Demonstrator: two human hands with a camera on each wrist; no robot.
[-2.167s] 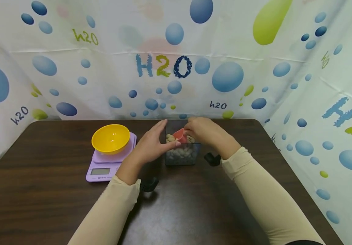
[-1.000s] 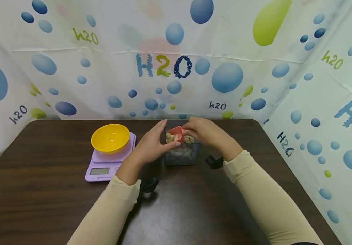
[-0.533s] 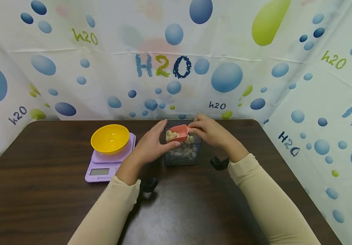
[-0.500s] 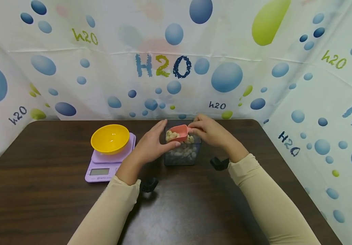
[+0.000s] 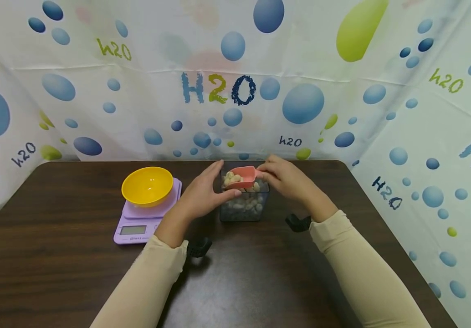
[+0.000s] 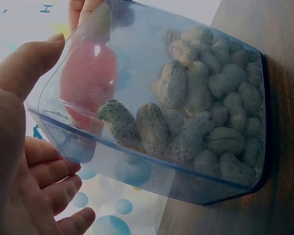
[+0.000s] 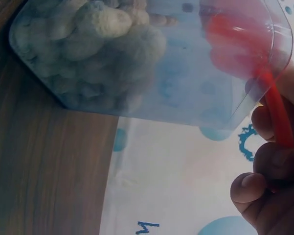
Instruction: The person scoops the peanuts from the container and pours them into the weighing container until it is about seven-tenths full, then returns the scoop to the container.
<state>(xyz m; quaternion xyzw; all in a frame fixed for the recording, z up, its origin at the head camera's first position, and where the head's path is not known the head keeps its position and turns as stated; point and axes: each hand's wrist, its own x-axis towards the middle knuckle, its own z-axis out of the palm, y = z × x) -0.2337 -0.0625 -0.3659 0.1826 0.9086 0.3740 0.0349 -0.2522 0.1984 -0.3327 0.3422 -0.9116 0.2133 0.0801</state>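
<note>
A clear bluish plastic container [image 5: 241,210] with unshelled peanuts [image 6: 200,93] stands on the table. My left hand [image 5: 202,195] rests against its left side and near rim, thumb straight along the front, fingers loosely extended. In the left wrist view, some fingertips [image 6: 76,220] stand off the wall. My right hand [image 5: 289,184] pinches the handle of a pink scoop [image 5: 247,175], whose bowl lies over the container's mouth with several peanuts in it. Through the wall in the right wrist view, the scoop [image 7: 235,44] shows near the rim, above the pile.
To the left, a yellow bowl [image 5: 147,187] sits on a purple kitchen scale [image 5: 153,232]; nothing shows inside the bowl. The dark wooden table [image 5: 243,278] ends at a patterned curtain [image 5: 137,114] close behind the container.
The scoop has come up from among the peanuts, levelled out and shifted right, with peanuts now in its bowl. My right hand drew back rightward with it. My left hand stayed put.
</note>
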